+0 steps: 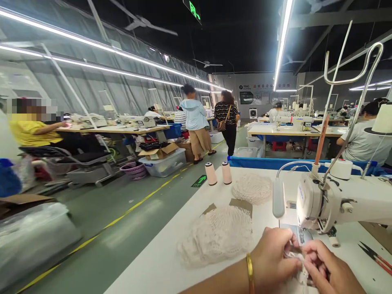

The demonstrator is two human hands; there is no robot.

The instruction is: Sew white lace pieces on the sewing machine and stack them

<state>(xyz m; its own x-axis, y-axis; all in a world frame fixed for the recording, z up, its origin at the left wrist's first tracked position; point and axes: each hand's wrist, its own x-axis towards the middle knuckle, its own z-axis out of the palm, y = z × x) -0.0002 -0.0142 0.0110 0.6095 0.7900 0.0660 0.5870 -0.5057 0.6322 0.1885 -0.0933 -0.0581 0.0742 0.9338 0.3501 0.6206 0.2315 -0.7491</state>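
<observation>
In front of the sewing machine (318, 200), my left hand (274, 255) and my right hand (332, 267) are close together. Both have their fingers closed on a small piece of white lace fabric (302, 275), just below the needle area. My fingers partly hide the lace. A gold bangle (250, 271) circles my left wrist. To the left of my hands lies a pile of pale lace (219, 237) on brown card. Behind it sits a second lace pile (252, 188). Red-handled scissors or snips (375, 257) lie to the right of my right hand.
Two pale thread cones (211, 173) stand at the far left of the white table (147, 271). A blue cloth trough (260, 162) runs along its back edge. Two people (194, 118) stand in the aisle; others sit at machines. Clear plastic bins (165, 163) line the left.
</observation>
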